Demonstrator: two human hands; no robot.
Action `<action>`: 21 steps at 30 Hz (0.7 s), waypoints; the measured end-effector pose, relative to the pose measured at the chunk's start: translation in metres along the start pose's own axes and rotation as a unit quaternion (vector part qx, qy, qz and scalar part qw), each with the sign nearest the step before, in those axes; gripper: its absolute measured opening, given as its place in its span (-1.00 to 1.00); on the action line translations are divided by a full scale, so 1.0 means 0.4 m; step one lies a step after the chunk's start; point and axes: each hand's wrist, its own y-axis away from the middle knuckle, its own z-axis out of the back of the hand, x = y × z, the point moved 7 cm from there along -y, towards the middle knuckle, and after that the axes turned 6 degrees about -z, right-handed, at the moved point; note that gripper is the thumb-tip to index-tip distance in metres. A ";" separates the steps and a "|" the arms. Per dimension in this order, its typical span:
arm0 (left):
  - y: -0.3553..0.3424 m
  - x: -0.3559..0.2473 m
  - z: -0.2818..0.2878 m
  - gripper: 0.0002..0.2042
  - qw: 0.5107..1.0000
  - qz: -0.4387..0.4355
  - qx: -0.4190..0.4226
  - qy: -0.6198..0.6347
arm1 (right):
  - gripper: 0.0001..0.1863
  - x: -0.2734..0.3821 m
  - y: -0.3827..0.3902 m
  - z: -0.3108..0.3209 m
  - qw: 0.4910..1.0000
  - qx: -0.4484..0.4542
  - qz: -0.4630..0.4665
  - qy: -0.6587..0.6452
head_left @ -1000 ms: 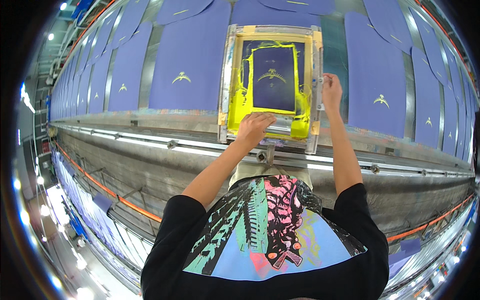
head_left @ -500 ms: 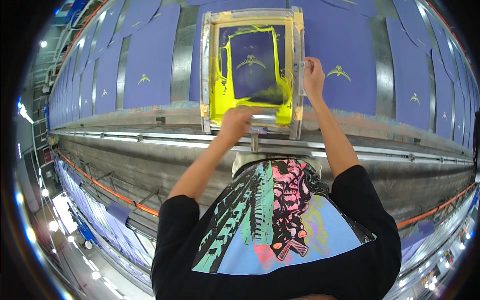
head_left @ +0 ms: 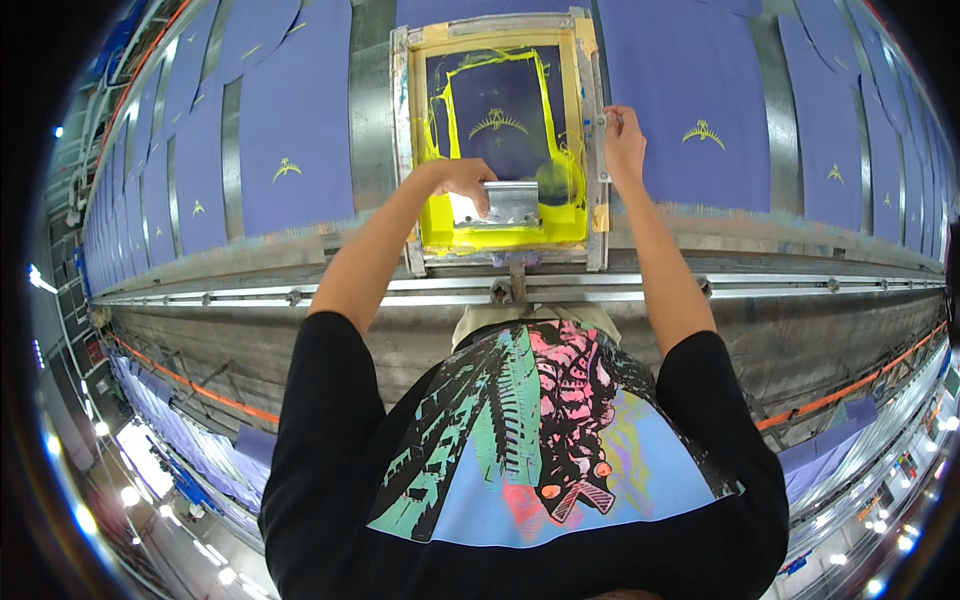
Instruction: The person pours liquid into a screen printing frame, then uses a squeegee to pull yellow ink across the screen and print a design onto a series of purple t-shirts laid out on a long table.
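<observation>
In front of me a printing screen point(head_left: 585, 60) in a metal-edged frame holds bright yellow ink point(head_left: 550, 236) around a dark middle with a fan-shaped motif. My left hand point(head_left: 460, 175) is closed round the left end of a metal squeegee point(head_left: 515, 203), which rests in the ink at the screen's near end. My right hand point(head_left: 622, 145) has its fingers curled on the frame's right side, at a small metal bracket point(head_left: 602, 170).
Purple fabric panels point(head_left: 290, 120) with small yellow motifs line the long table on both sides of the frame. A metal rail point(head_left: 400, 292) runs along the near edge in front of my body. Orange bars point(head_left: 200, 382) and lit racks show at the rim.
My left hand and the squeegee have moved up within the screen, away from my body. My right hand stays at the frame's side. The view has shifted slightly.
</observation>
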 end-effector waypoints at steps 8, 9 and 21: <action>0.060 -0.161 0.443 -0.62 0.896 -0.044 -0.390 -0.208 | -0.84 -0.014 -0.027 -0.004 0.999 -0.025 0.046 -0.012; 0.062 -0.173 0.438 -0.65 0.854 -0.047 -0.458 -0.241 | -0.84 -0.013 -0.026 -0.003 0.999 -0.023 0.045 -0.019; 0.166 -0.162 -0.124 -0.63 0.682 -0.218 -0.615 -0.330 | -0.83 -0.018 -0.028 0.005 1.000 -0.012 0.018 -0.018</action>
